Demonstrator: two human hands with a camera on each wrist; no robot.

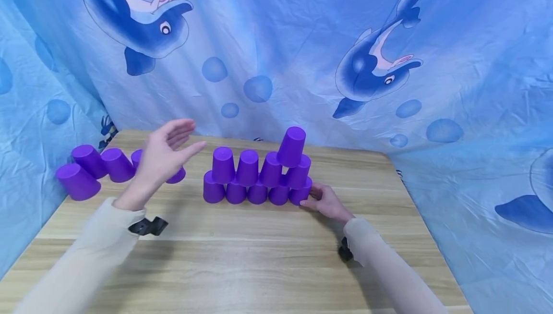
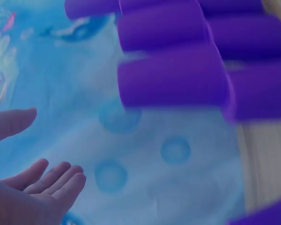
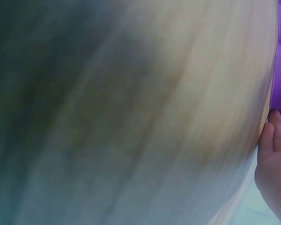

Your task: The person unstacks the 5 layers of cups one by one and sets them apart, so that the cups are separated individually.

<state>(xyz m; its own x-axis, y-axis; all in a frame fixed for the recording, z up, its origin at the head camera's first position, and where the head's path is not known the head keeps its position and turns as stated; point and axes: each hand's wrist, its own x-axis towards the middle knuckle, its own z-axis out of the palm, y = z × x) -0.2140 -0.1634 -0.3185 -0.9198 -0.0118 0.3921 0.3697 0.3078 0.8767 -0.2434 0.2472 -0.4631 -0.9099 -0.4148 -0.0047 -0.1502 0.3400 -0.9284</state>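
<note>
Purple cups stand upside down in a stacked wall at the middle of the table. Its bottom row (image 1: 235, 193) and second row (image 1: 247, 167) each hold several cups, and a single top cup (image 1: 291, 147) sits over the two rightmost of the second row. My right hand (image 1: 330, 203) touches the bottom row's right end cup (image 1: 300, 195), thumb toward the front. Raised to the left of the wall, my left hand (image 1: 162, 153) holds nothing, its fingers extended and thumb apart. In the left wrist view, stacked cups (image 2: 173, 77) appear beyond that hand.
Several loose purple cups (image 1: 117, 165) stand at the table's left side, some partly hidden behind my left hand and forearm. A blue dolphin-print curtain (image 1: 281, 30) hangs behind and beside the wooden table (image 1: 259, 266).
</note>
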